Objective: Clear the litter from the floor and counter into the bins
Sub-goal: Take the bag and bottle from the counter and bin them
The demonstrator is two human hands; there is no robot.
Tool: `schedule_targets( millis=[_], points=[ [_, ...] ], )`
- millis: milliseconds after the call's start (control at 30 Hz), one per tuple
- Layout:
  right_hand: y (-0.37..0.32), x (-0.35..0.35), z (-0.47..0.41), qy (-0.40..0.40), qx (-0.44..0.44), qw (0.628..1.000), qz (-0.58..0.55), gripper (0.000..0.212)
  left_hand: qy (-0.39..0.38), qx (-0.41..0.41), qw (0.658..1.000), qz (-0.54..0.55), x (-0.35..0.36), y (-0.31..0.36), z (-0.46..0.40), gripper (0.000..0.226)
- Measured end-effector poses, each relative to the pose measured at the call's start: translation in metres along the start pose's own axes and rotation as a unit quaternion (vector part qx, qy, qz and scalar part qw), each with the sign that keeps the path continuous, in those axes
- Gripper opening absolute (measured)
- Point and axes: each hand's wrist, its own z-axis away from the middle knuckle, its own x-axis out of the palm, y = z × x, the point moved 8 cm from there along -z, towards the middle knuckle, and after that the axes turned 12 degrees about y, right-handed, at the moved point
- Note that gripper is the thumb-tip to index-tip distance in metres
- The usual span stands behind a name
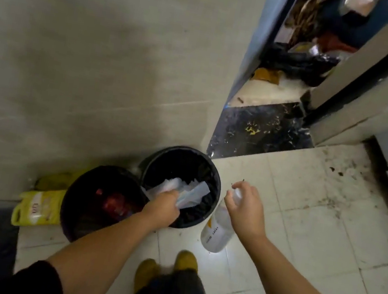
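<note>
Fingers of the left hand [163,209] clenched on a wad of crumpled white paper [181,191], held inside the mouth of the far black bin [215,184]; fingers of the right hand [245,209] closed round the neck of a white plastic bottle [219,225], which hangs upright just beside that bin's rim, above the tiled floor [302,230]. The paper is thin, creased and partly bluish at its edges, spreading against the dark liner; the bottle is pale, translucent, with an orange mark and small print on its side, its cap hidden by the hand. A near black bin [78,194], touching the far one, holds red wrappers [114,204]. A yellow bag [34,207] lies against the wall behind it. The step in hand appears to be dropping the paper: it is best released low, well below the rim, so that the light sheets do not drift out; the bottle should then be brought over an open mouth before the grip is loosened. Dark specks of dirt remain on the floor near the doorway
</note>
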Motion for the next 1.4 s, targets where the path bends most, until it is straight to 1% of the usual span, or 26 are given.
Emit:
schedule_targets(
  millis=[67, 133, 200, 267, 333, 433, 567, 600, 667, 767, 867, 933, 1000, 1133, 1200, 1233, 1267, 1333, 1400],
  points=[
    [0.023, 0.042, -0.021, -0.017, -0.002, 1.000, 0.008, 0.025, 0.008, -0.003, 1.000, -0.013, 0.043, -0.021, -0.042, 0.044],
    [0.044, 0.074, -0.037, -0.017, -0.008, 1.000, 0.007, 0.026, 0.014, 0.003, 0.999, -0.051, 0.081, -0.041, -0.081, 0.044],
    [0.060, 0.097, -0.046, -0.015, -0.013, 1.000, 0.002, 0.025, 0.020, 0.004, 0.998, -0.066, 0.111, -0.056, -0.110, 0.040],
    [0.069, 0.115, -0.048, -0.024, -0.019, 1.000, -0.005, 0.024, 0.005, -0.002, 0.997, -0.079, 0.138, -0.070, -0.128, 0.037],
    [0.071, 0.127, -0.047, -0.036, -0.019, 0.999, -0.010, 0.022, -0.021, -0.008, 0.997, -0.078, 0.155, -0.082, -0.134, 0.040],
    [0.056, 0.133, -0.045, -0.048, -0.023, 0.998, -0.015, 0.019, -0.031, 0.009, 0.997, -0.077, 0.155, -0.093, -0.121, 0.056],
    [0.001, 0.137, -0.039, -0.070, -0.048, 0.996, -0.008, 0.023, 0.038, -0.005, 0.997, -0.061, 0.102, -0.116, -0.079, 0.056],
    [-0.017, 0.140, -0.037, -0.076, -0.058, 0.995, -0.009, 0.025, 0.040, -0.020, 0.997, -0.059, 0.092, -0.128, -0.066, 0.056],
    [-0.053, 0.153, -0.030, -0.087, -0.082, 0.993, -0.003, 0.029, 0.019, -0.071, 0.996, -0.047, 0.084, -0.165, -0.036, 0.056],
    [-0.093, 0.189, -0.016, -0.112, -0.135, 0.983, 0.053, 0.036, -0.051, -0.137, 0.988, -0.057, 0.098, -0.228, 0.004, 0.056],
    [-0.109, 0.245, 0.001, -0.162, -0.163, 0.970, 0.084, 0.037, -0.130, -0.124, 0.974, -0.139, 0.124, -0.278, 0.034, 0.057],
    [-0.114, 0.292, 0.021, -0.214, -0.196, 0.952, 0.092, 0.035, -0.145, -0.110, 0.969, -0.165, 0.142, -0.302, 0.044, 0.058],
    [-0.111, 0.339, 0.044, -0.262, -0.231, 0.931, 0.108, 0.035, -0.111, -0.111, 0.975, -0.159, 0.155, -0.316, 0.044, 0.053],
    [-0.090, 0.409, 0.097, -0.333, -0.306, 0.880, 0.143, 0.035, -0.005, -0.079, 0.984, -0.160, 0.162, -0.321, 0.037, 0.041],
    [-0.068, 0.439, 0.116, -0.359, -0.348, 0.841, 0.208, 0.031, 0.027, -0.063, 0.985, -0.160, 0.165, -0.323, 0.036, 0.040],
    [-0.056, 0.452, 0.118, -0.359, -0.363, 0.824, 0.248, 0.031, 0.041, -0.059, 0.985, -0.157, 0.166, -0.324, 0.036, 0.039],
    [-0.044, 0.462, 0.115, -0.358, -0.341, 0.827, 0.268, 0.034, 0.054, -0.056, 0.985, -0.153, 0.166, -0.325, 0.037, 0.039],
    [-0.021, 0.478, 0.111, -0.361, -0.319, 0.815, 0.321, 0.042, 0.073, -0.043, 0.986, -0.144, 0.167, -0.325, 0.038, 0.037],
    [-0.008, 0.486, 0.105, -0.354, -0.301, 0.808, 0.361, 0.043, 0.088, -0.032, 0.986, -0.136, 0.166, -0.325, 0.038, 0.036]
  ],
)
